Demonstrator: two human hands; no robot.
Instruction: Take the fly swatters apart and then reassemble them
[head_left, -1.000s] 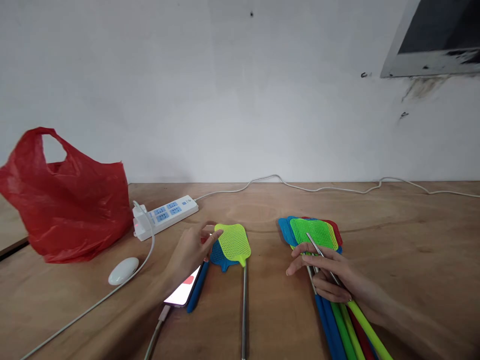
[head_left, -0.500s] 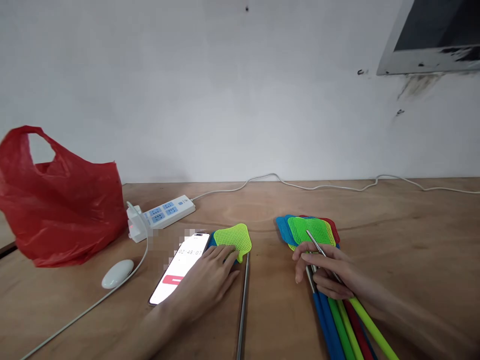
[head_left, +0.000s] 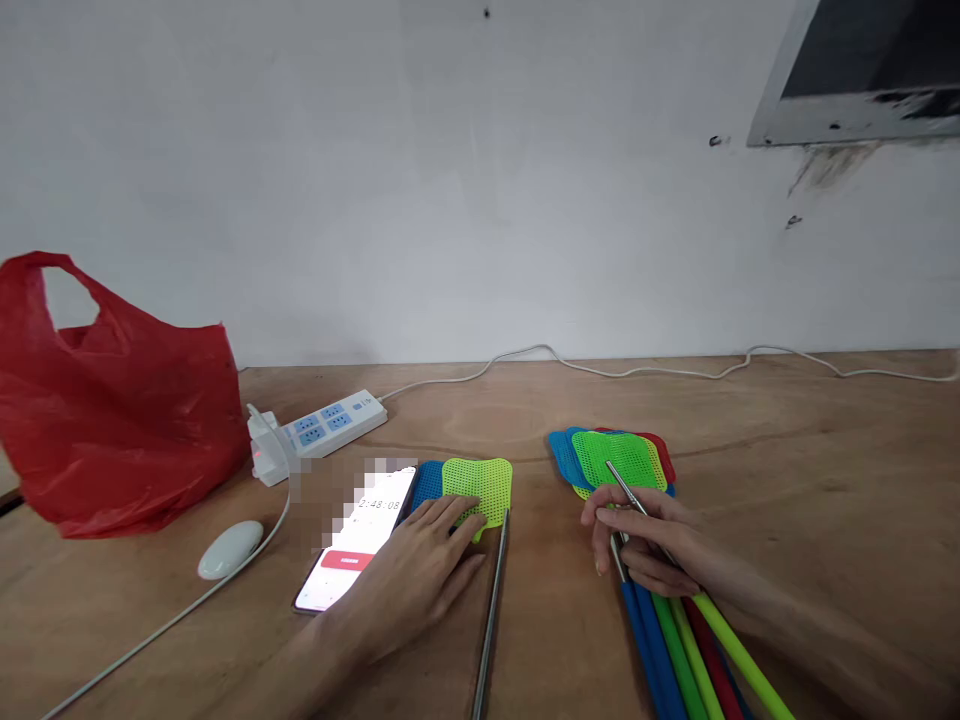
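Note:
My left hand (head_left: 420,570) lies flat with fingers stretched out on the lower part of a yellow-green fly swatter head (head_left: 480,483), which rests on a blue swatter head (head_left: 427,482). A metal rod (head_left: 489,620) runs from that head toward me. My right hand (head_left: 641,540) is closed round a thin metal rod (head_left: 622,482) with a yellow-green handle (head_left: 739,655), held above a pile of fly swatters (head_left: 615,458) in green, blue, red and yellow. Their coloured handles (head_left: 667,650) run under my right wrist.
A lit phone (head_left: 356,540) lies left of my left hand, with a cable at its near end. A white power strip (head_left: 322,425), a white mouse-like object (head_left: 230,548) and a red plastic bag (head_left: 112,410) sit at the left. White cables (head_left: 600,370) run along the wall.
My left hand moved from beside the phone onto the yellow-green swatter head and flattened there; that head shifted slightly right and the phone screen is uncovered. The right hand barely moved.

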